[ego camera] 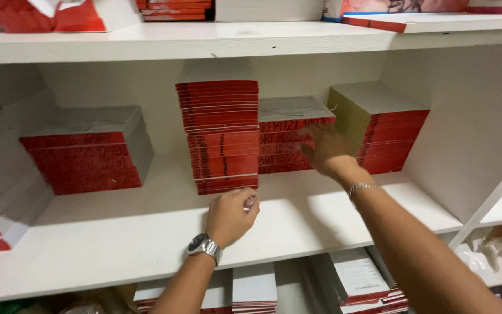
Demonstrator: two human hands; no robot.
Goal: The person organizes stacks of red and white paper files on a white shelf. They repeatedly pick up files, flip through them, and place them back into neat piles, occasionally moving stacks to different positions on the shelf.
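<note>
- Right hand point(327, 148) spread open, fingertips on middle red booklet stack point(289, 142), gripping nothing.
- Left hand point(230, 215) curled shut at tall stack's point(221, 136) base; contents unclear.
- Stacks on shelf point(117, 238), none lifted.

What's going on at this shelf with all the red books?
A person is working at a white shelf stacked with red booklets. Their right hand reaches to the low middle stack, fingers spread against its red spines. Their left hand, wearing a wristwatch, is closed in a loose fist at the foot of the tall stack. More stacks sit at the left and right, and others lie on the shelves above and below.
</note>
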